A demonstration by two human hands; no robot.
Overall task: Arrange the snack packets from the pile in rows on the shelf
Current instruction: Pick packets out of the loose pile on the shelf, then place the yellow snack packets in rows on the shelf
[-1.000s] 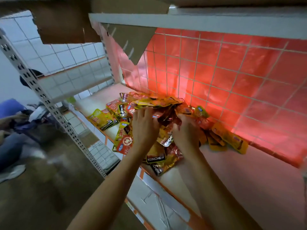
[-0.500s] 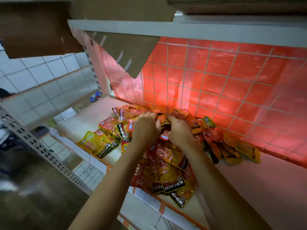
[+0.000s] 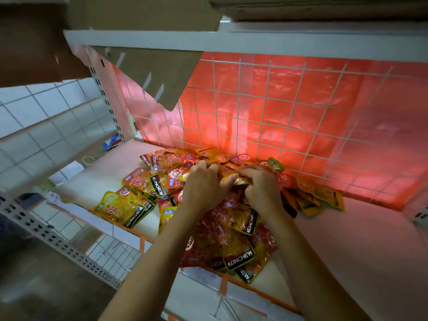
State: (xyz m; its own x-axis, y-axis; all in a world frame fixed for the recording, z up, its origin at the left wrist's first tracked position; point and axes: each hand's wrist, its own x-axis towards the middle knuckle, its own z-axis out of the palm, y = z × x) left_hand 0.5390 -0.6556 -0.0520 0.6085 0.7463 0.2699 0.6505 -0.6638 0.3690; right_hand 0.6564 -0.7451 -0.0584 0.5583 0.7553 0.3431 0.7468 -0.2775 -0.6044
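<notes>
On pale shelf (image 3: 347, 251), piled snack packets (image 3: 143, 184), tiled wall (image 3: 34, 126)

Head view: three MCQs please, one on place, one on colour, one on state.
1. The snack packets lie: A) on the floor B) on the shelf, by the wire grid C) in a carton.
2. The sheet behind the grid is: A) red B) blue C) green.
3. The left hand and right hand are: A) idle B) off the pile C) gripping packets.
Key: B, they rest on its board; A, it glows red; C, fingers curl into packets.
</notes>
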